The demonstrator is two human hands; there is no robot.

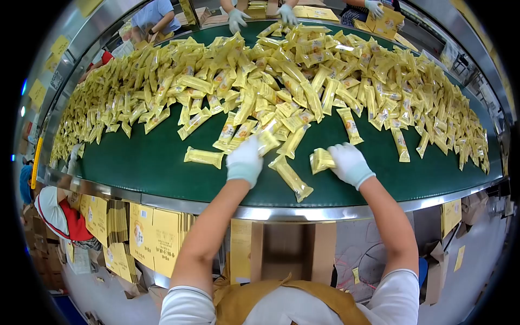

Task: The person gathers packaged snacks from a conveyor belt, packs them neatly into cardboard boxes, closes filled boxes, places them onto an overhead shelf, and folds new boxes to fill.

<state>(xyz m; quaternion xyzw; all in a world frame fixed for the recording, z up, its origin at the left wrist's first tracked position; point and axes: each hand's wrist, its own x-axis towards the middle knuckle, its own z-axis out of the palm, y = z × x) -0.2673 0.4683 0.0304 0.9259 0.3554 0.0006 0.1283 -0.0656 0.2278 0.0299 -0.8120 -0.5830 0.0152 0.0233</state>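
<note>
Both my hands wear white gloves and are over the green belt (162, 173). My left hand (245, 161) is closed on a yellow packet (267, 142) at the near edge of a large heap of yellow packets (292, 81). To the right, my right hand (349, 164) grips a yellow packet (322, 161) by its end. One loose packet (291, 178) lies slanted on the belt between my hands. Another packet (203, 157) lies flat just left of my left hand.
An open cardboard box (253, 252) stands below the belt's metal edge (303, 213). Folded yellow cartons (154, 236) are stacked at the lower left. Gloved hands of co-workers (236, 20) show across the belt, and a person in red (73, 218) is at the left.
</note>
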